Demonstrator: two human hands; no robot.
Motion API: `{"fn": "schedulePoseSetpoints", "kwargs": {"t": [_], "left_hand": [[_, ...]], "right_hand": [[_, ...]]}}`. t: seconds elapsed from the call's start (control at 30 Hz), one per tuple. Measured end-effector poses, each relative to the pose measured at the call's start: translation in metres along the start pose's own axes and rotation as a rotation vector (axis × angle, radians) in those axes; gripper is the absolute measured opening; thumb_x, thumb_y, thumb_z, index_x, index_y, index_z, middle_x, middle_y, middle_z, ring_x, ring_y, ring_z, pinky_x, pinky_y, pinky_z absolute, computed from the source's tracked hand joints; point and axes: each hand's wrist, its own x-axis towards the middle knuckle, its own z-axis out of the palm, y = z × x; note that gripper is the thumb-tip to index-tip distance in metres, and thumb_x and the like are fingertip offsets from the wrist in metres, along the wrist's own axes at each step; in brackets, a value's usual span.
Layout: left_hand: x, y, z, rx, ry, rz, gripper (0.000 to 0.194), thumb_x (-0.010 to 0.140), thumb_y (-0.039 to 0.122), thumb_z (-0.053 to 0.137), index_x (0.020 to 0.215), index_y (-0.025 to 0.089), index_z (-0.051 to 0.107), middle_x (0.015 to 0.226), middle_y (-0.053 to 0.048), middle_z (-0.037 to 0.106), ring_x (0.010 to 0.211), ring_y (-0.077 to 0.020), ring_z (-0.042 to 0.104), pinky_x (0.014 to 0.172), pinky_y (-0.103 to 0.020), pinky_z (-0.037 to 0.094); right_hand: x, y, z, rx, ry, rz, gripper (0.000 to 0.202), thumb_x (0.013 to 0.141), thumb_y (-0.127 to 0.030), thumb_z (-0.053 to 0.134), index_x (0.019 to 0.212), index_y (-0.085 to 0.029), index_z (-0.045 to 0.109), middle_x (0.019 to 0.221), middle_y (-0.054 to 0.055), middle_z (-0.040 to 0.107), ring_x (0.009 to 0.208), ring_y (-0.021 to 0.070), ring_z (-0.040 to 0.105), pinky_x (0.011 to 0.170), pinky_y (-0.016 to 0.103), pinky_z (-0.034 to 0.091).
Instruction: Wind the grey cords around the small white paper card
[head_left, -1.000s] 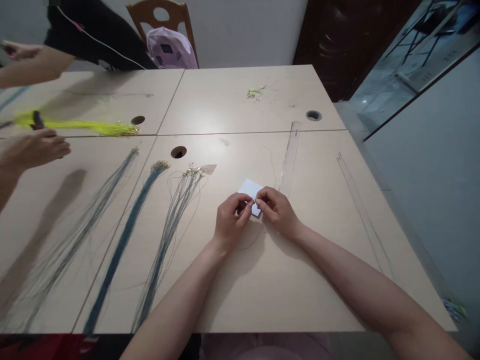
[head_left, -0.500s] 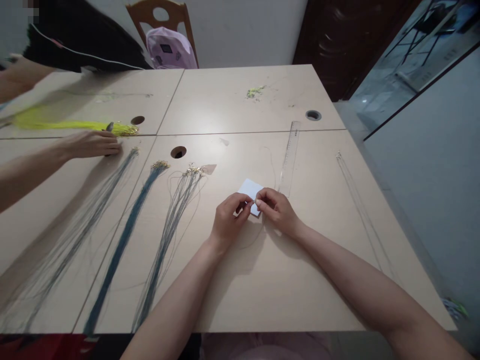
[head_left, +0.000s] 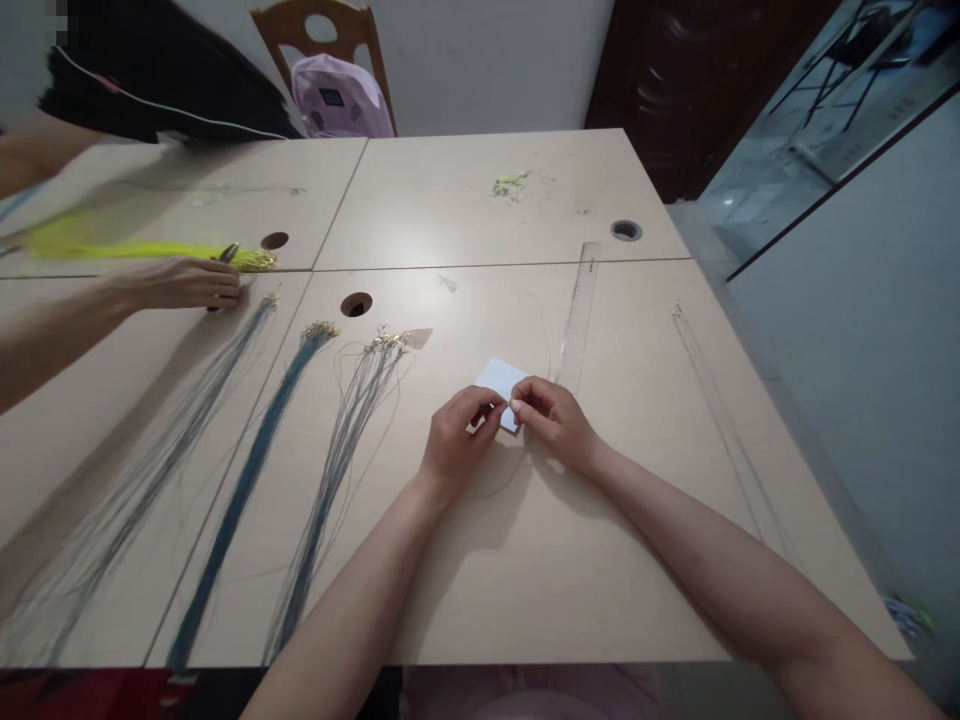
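My left hand (head_left: 465, 430) and my right hand (head_left: 551, 415) meet fingertip to fingertip, both in a pinch. Between them is a thin cord (head_left: 504, 487), whose loose length curves down over the table; the pinched bit itself is too small to make out. Just under my fingers lies a small white card (head_left: 501, 376), partly covered by them. Left of my hands lie a grey-blue bundle of cords (head_left: 341, 455) with gold-coloured metal ends, a denser blue bundle (head_left: 262, 430) and a looser grey bundle (head_left: 199, 425).
A clear ruler (head_left: 577, 315) lies beyond my right hand, and a few pale cords (head_left: 712, 400) farther right. At the left, a co-worker's hand (head_left: 187, 284) holds a dark tool (head_left: 227, 253) by a yellow cord bundle (head_left: 142, 250). Cable holes (head_left: 357, 304) and green scraps (head_left: 511, 185) mark the table.
My hands keep nearly the same pinch above the card. At the left, the co-worker's dark tool has tilted and shifted slightly to the right.
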Motion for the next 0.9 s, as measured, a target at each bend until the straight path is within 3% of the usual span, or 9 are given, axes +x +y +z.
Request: {"fn": "schedulePoseSetpoints", "kwargs": {"t": [0.37, 0.9], "left_hand": [[0.0021, 0.0029, -0.0044, -0.012, -0.066, 0.030, 0.006, 0.080, 0.012, 0.051, 0.080, 0.017, 0.053, 0.070, 0.001, 0.056, 0.061, -0.0068, 0.048, 0.055, -0.018, 0.039], [0.0014, 0.0002, -0.0016, -0.006, -0.072, 0.019, 0.007, 0.079, 0.010, 0.051, 0.079, 0.017, 0.051, 0.068, 0.001, 0.053, 0.059, -0.0065, 0.046, 0.055, -0.017, 0.037]], "right_hand": [[-0.0002, -0.0005, -0.0011, 0.018, -0.042, 0.011, 0.010, 0.083, -0.025, 0.047, 0.076, -0.018, 0.050, 0.066, 0.000, 0.053, 0.063, 0.0124, 0.051, 0.062, 0.026, 0.041], [0.0004, -0.0001, -0.0012, 0.027, -0.038, 0.009, 0.009, 0.082, -0.023, 0.047, 0.076, -0.018, 0.050, 0.066, -0.001, 0.054, 0.062, 0.0119, 0.051, 0.062, 0.025, 0.041]]}}
